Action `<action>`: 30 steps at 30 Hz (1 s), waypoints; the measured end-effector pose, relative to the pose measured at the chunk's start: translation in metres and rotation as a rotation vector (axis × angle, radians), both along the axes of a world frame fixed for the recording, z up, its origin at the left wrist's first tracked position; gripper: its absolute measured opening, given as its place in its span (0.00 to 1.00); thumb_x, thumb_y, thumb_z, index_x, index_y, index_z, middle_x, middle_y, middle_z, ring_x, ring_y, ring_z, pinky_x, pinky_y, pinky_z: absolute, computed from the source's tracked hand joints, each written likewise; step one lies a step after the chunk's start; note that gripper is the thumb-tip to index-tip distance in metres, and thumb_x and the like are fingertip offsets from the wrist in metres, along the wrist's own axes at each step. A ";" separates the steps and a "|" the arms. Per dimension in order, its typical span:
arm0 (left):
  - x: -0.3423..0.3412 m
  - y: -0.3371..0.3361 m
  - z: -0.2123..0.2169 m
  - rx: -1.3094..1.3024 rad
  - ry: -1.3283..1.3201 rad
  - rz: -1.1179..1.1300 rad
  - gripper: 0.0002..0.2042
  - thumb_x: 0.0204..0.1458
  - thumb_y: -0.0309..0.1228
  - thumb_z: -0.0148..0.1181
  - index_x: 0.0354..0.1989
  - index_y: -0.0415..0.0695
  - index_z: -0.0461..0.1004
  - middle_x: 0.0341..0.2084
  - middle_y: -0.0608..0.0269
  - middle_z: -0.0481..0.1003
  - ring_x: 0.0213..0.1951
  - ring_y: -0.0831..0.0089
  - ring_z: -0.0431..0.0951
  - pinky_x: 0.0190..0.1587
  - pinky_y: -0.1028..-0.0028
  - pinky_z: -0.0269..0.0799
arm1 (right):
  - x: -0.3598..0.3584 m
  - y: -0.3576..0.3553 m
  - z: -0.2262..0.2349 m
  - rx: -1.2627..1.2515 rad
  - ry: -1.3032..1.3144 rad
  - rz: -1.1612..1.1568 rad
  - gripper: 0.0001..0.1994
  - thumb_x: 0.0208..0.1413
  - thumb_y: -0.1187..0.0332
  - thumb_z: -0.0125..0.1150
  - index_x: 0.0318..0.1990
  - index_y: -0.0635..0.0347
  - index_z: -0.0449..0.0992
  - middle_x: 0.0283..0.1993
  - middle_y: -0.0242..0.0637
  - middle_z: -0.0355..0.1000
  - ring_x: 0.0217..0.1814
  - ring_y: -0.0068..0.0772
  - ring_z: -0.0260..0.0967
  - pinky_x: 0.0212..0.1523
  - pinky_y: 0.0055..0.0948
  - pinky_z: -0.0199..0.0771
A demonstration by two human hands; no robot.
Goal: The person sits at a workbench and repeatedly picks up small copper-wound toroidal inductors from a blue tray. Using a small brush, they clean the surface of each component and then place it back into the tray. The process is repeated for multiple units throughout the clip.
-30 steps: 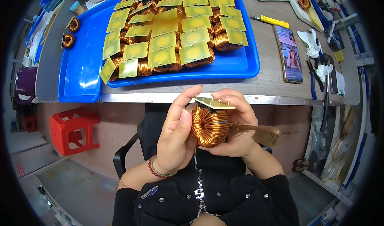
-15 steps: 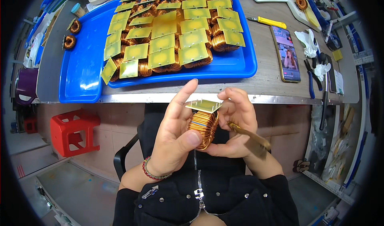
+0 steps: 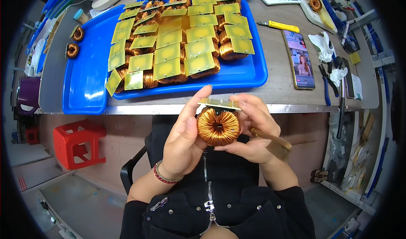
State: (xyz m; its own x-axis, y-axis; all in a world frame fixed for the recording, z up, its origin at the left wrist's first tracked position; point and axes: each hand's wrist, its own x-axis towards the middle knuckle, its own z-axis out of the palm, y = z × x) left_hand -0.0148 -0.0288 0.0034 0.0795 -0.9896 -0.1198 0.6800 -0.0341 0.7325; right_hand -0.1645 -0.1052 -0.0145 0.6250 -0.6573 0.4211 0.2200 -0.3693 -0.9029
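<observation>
Left hand (image 3: pixel 184 139): fingers curled around the left side of the coil (image 3: pixel 218 127), index finger up against the board (image 3: pixel 219 104) on top of it.
Right hand (image 3: pixel 251 131): cups the coil's right side and underside, thumb by the board; a brown-handled tool (image 3: pixel 272 141) sticks out between its fingers.
Coil: copper ring, held upright over the lap, just below the table (image 3: pixel 270 76) edge.
Below: black jacket, chair arm, red stool (image 3: pixel 78 144) on the floor to the left.
Tray (image 3: pixel 86 80): blue, on the table; packed with like coils under yellow boards (image 3: pixel 169 48); its left part is bare.
Table: phone (image 3: pixel 299 59), yellow knife (image 3: pixel 279 26), pliers (image 3: pixel 325 84), 2 loose coils (image 3: pixel 72 50) at far left.
Far edge: second blue tray, white fan base.
</observation>
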 end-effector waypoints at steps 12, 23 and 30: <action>0.000 -0.035 0.009 -0.262 -0.902 0.080 0.32 0.49 0.24 0.56 0.61 0.36 0.47 0.54 0.43 0.61 0.39 0.64 0.76 0.39 0.73 0.74 | -0.009 -0.050 0.019 -0.218 0.103 -0.318 0.19 0.33 0.77 0.70 0.37 0.62 0.70 0.39 0.45 0.70 0.38 0.37 0.70 0.38 0.29 0.71; 0.160 -0.044 0.022 -0.083 -1.177 0.869 0.31 0.40 0.22 0.59 0.56 0.42 0.56 0.50 0.58 0.61 0.52 0.69 0.61 0.49 0.73 0.62 | 0.014 -0.077 0.005 -0.612 0.350 -0.455 0.14 0.36 0.77 0.67 0.31 0.60 0.70 0.46 0.47 0.66 0.29 0.35 0.67 0.30 0.29 0.68; 0.393 -0.053 -0.017 1.247 -1.702 1.408 0.42 0.27 0.58 0.67 0.52 0.48 0.65 0.51 0.54 0.66 0.55 0.53 0.60 0.54 0.53 0.57 | 0.018 -0.084 0.004 -0.626 0.341 -0.520 0.20 0.34 0.69 0.72 0.37 0.59 0.71 0.48 0.46 0.62 0.26 0.33 0.64 0.26 0.27 0.67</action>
